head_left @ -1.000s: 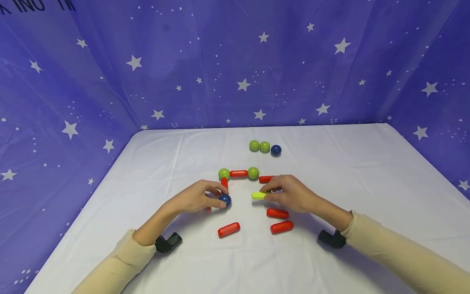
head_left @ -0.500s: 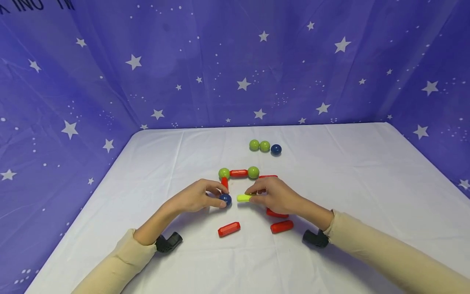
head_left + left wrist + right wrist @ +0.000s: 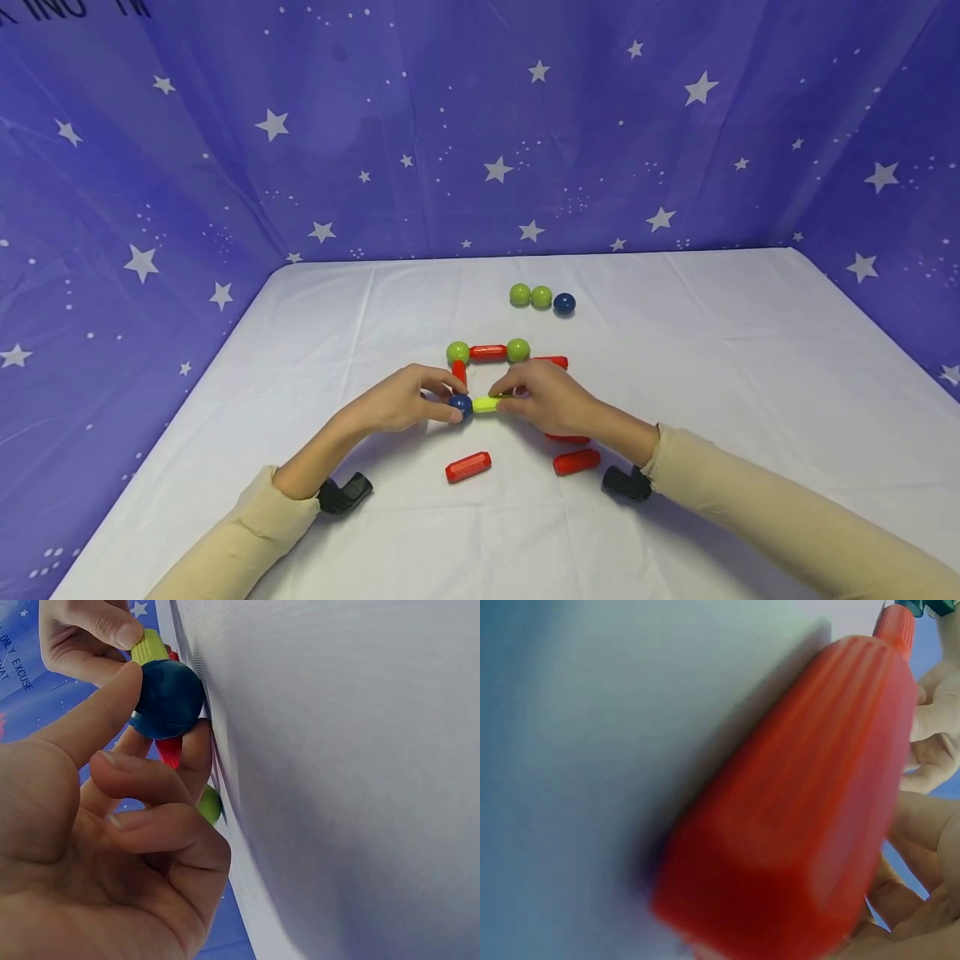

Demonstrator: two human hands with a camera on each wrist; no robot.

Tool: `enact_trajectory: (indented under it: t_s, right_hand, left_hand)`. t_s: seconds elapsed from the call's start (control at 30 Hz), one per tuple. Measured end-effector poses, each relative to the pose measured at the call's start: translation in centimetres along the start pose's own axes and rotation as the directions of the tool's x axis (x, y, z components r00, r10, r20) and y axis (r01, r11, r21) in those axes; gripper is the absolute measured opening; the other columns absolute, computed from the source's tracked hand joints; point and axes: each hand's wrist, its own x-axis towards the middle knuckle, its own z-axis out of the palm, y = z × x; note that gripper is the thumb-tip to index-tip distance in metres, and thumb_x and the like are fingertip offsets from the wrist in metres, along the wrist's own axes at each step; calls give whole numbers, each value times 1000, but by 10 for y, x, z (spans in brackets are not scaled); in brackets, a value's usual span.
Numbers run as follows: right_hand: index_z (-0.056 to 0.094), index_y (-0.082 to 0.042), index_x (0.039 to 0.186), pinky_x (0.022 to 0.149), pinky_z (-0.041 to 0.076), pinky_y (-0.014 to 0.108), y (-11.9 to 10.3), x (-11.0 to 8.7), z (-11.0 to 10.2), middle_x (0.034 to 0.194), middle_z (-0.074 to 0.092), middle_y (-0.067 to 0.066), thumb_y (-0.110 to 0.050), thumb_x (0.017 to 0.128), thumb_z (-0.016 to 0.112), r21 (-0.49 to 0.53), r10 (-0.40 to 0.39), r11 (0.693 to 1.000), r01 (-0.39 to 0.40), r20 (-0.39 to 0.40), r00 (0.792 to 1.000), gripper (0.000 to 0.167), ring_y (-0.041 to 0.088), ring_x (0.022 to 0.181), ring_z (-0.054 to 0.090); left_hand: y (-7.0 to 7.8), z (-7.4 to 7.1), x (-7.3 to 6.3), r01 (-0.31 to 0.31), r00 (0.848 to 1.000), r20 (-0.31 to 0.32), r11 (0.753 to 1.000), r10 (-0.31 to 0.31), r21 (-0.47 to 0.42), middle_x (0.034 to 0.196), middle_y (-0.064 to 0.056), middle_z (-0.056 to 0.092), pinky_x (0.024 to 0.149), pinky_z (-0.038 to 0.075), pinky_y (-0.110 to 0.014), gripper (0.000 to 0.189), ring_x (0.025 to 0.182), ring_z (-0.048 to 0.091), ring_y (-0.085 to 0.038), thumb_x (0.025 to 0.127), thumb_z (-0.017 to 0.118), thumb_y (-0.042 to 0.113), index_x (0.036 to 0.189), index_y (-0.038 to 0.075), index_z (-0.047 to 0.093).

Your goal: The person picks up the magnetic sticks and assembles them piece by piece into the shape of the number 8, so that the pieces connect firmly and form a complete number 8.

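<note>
My left hand [image 3: 401,400] pinches a dark blue ball [image 3: 461,406] between thumb and fingers on the white table. In my right hand [image 3: 551,397] a yellow-green rod [image 3: 486,404] is pinched, its left end against the ball. The left wrist view has the rod [image 3: 150,646] meeting the ball [image 3: 171,699]. A red rod [image 3: 459,375] runs from the blue ball to a green ball [image 3: 457,353]. Another red rod [image 3: 488,352] links that to a second green ball [image 3: 517,350]. My right fingers cover the yellow-green rod's far end.
Two green balls [image 3: 521,294] and a blue ball [image 3: 565,303] sit farther back. Loose red rods [image 3: 468,467] lie nearer, with another [image 3: 577,462] to the right and one [image 3: 553,362] partly behind the right hand. A red rod [image 3: 795,802] looms in the right wrist view.
My right hand has moved left with the yellow-green rod, closing the gap until its end meets the blue ball. The left hand stays in place, holding the ball.
</note>
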Motion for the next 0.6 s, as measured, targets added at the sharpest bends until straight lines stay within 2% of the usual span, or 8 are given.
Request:
enact_trajectory:
  t_s: [0.17,0.6]
  right_hand:
    - [77,-11,108,80,48,30,0,1,3,97,71,-7,-7,86,76,-10,25,1000,-25,0,1000,22,10,87,58]
    - [77,-10,107,80,48,30,1,0,2,98,71,-6,-7,87,75,-9,1,1000,-1,14,1000,21,11,89,59]
  left_hand:
    - [-1,0,0,-12,1000,0,1000,12,3,106,-1,68,89,45,-47,26,106,60,-25,88,76,21,112,15,71]
    - [-2,0,0,-22,1000,4,1000,22,-4,104,-1,68,87,45,-43,27,102,59,-22,88,76,22,113,15,70]
